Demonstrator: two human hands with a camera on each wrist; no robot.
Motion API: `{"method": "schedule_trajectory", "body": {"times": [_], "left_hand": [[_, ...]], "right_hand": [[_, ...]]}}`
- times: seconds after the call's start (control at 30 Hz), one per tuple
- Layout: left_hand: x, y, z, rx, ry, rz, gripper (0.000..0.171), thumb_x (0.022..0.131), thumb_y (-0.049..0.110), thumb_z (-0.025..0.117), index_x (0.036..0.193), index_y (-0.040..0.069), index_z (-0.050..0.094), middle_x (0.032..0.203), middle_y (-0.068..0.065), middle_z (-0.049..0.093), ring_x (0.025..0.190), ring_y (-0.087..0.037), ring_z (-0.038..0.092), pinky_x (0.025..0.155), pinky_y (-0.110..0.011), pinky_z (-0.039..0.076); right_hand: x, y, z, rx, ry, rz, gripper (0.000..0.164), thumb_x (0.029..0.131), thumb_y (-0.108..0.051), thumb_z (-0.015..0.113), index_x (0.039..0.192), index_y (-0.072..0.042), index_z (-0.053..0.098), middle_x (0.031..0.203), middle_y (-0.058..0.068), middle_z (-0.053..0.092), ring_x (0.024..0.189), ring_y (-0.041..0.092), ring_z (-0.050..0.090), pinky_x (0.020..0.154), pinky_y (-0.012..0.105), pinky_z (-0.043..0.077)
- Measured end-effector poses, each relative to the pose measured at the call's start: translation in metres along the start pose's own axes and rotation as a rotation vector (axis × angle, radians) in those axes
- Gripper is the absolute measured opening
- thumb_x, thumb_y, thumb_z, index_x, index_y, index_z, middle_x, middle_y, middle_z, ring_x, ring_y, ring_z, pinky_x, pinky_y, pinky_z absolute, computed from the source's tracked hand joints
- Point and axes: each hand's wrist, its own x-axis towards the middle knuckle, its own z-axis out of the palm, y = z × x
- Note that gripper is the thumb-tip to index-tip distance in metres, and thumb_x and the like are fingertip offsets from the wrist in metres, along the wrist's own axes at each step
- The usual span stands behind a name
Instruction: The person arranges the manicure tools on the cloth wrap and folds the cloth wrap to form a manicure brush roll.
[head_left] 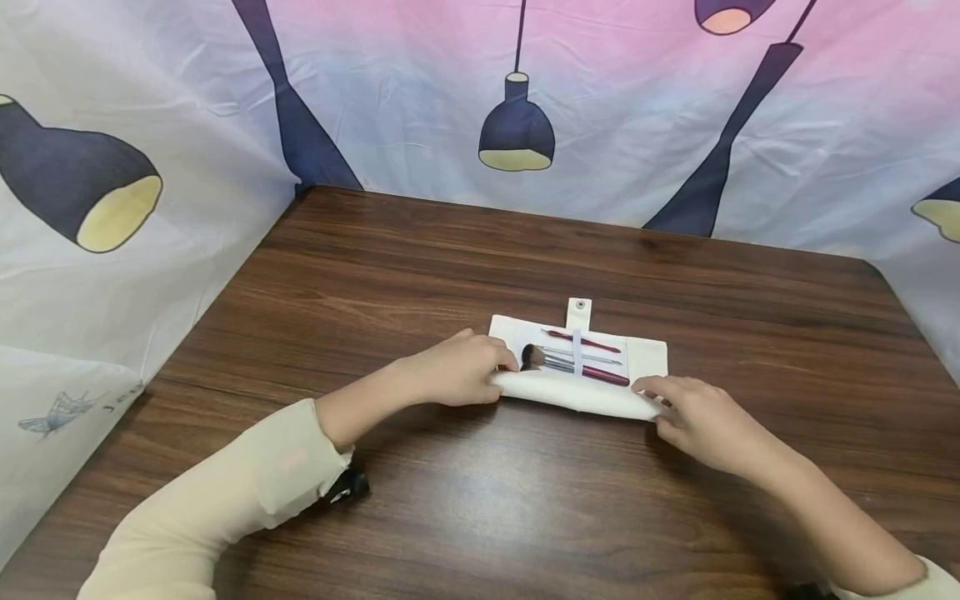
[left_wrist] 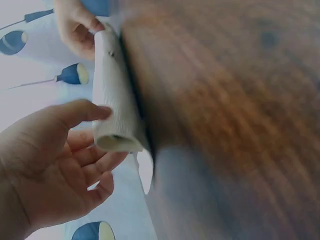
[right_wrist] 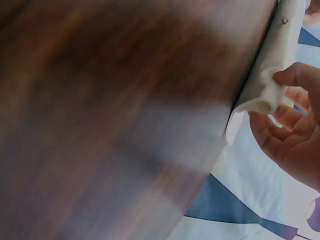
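A white fabric brush roll (head_left: 581,395) lies partly rolled on the table, its near edge curled into a tube. My left hand (head_left: 461,368) grips the left end of that tube, thumb on the near side. At the right end, my right hand (head_left: 708,421) pinches the fabric between thumb and fingers. Past the tube, the flat part shows a dark-bristled makeup brush (head_left: 532,358) and several slim red and silver tools under a pale elastic band (head_left: 577,350). A snap tab (head_left: 579,313) sticks out from the far edge. In the left wrist view, the tube's end (left_wrist: 120,142) is hollow.
The dark wooden table (head_left: 420,275) extends all around the roll. Behind it and on the left hangs a cloth backdrop (head_left: 420,108) printed with lamps. A black strap or device (head_left: 348,485) sits by the left sleeve.
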Motion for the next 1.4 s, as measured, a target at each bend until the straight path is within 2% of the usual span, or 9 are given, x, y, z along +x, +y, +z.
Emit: {"method": "schedule_trajectory", "body": {"times": [0.17, 0.27, 0.43, 0.7, 0.9, 1.0, 1.13, 1.27, 1.4], "left_hand": [[-0.004, -0.006, -0.007, -0.236, -0.097, -0.020, 0.018, 0.085, 0.011, 0.060, 0.102, 0.011, 0.065, 0.089, 0.007, 0.062, 0.076, -0.007, 0.052, 0.077, -0.028, 0.041], [-0.006, -0.012, -0.009, -0.351, -0.146, -0.027, 0.021, 0.088, 0.012, 0.057, 0.108, 0.009, 0.062, 0.092, 0.005, 0.061, 0.080, -0.008, 0.053, 0.074, -0.026, 0.043], [-0.007, -0.018, -0.008, -0.412, -0.179, -0.060, 0.025, 0.091, 0.015, 0.051, 0.114, 0.006, 0.059, 0.101, 0.001, 0.060, 0.090, -0.010, 0.053, 0.081, -0.027, 0.042], [-0.005, -0.022, -0.004, -0.450, -0.162, -0.096, 0.026, 0.095, 0.012, 0.043, 0.112, 0.001, 0.059, 0.102, -0.003, 0.061, 0.087, -0.012, 0.052, 0.080, -0.028, 0.043], [-0.005, -0.021, 0.002, -0.413, -0.128, -0.139, 0.025, 0.097, 0.015, 0.044, 0.111, 0.002, 0.061, 0.080, 0.000, 0.059, 0.058, -0.009, 0.040, 0.063, -0.026, 0.040], [-0.005, -0.019, 0.004, -0.317, -0.087, -0.150, 0.025, 0.097, 0.016, 0.046, 0.110, 0.002, 0.062, 0.079, 0.000, 0.060, 0.057, -0.008, 0.040, 0.069, -0.032, 0.043], [-0.003, -0.015, 0.007, -0.187, -0.038, -0.168, 0.025, 0.097, 0.019, 0.048, 0.107, 0.003, 0.064, 0.094, -0.001, 0.064, 0.075, -0.009, 0.052, 0.087, -0.044, 0.040], [-0.001, -0.013, 0.012, -0.134, -0.021, -0.180, 0.024, 0.097, 0.020, 0.048, 0.103, 0.004, 0.065, 0.100, -0.004, 0.064, 0.095, -0.020, 0.057, 0.090, -0.046, 0.037], [-0.001, -0.013, 0.013, -0.083, -0.005, -0.195, 0.022, 0.097, 0.021, 0.048, 0.100, 0.008, 0.065, 0.112, -0.006, 0.062, 0.126, -0.031, 0.039, 0.100, -0.054, 0.027]], "right_hand": [[-0.004, 0.004, -0.004, 0.186, -0.056, 0.056, 0.034, 0.080, 0.001, 0.061, 0.110, -0.014, 0.059, 0.092, -0.003, 0.064, 0.073, 0.007, 0.055, 0.062, 0.028, 0.044], [-0.006, 0.006, -0.006, 0.305, -0.097, 0.089, 0.029, 0.083, 0.000, 0.059, 0.108, -0.014, 0.058, 0.095, 0.001, 0.065, 0.077, 0.007, 0.057, 0.062, 0.026, 0.044], [-0.006, 0.007, -0.010, 0.422, -0.146, 0.152, 0.022, 0.087, -0.004, 0.057, 0.107, -0.013, 0.058, 0.095, 0.003, 0.065, 0.082, 0.011, 0.059, 0.062, 0.027, 0.044], [-0.003, 0.012, -0.007, 0.471, -0.137, 0.160, 0.018, 0.090, -0.004, 0.055, 0.106, -0.008, 0.061, 0.093, 0.001, 0.061, 0.083, 0.011, 0.057, 0.066, 0.026, 0.047], [0.001, 0.013, -0.005, 0.451, -0.132, 0.205, 0.017, 0.090, -0.003, 0.054, 0.104, -0.009, 0.062, 0.090, 0.000, 0.059, 0.079, 0.014, 0.054, 0.063, 0.026, 0.045], [0.004, 0.014, -0.003, 0.409, -0.111, 0.214, 0.014, 0.090, -0.005, 0.055, 0.101, -0.009, 0.062, 0.088, -0.001, 0.059, 0.077, 0.014, 0.052, 0.062, 0.025, 0.044], [0.007, 0.015, 0.001, 0.351, -0.089, 0.226, 0.009, 0.090, -0.009, 0.058, 0.098, -0.009, 0.063, 0.082, -0.003, 0.058, 0.070, 0.011, 0.051, 0.058, 0.025, 0.041], [0.007, 0.015, 0.004, 0.311, -0.080, 0.249, 0.008, 0.090, -0.013, 0.059, 0.096, -0.009, 0.063, 0.080, -0.004, 0.057, 0.066, 0.011, 0.048, 0.056, 0.025, 0.039], [0.008, 0.015, 0.006, 0.276, -0.069, 0.257, 0.008, 0.090, -0.015, 0.060, 0.094, -0.010, 0.064, 0.078, -0.004, 0.054, 0.066, 0.011, 0.046, 0.056, 0.025, 0.038]]}}
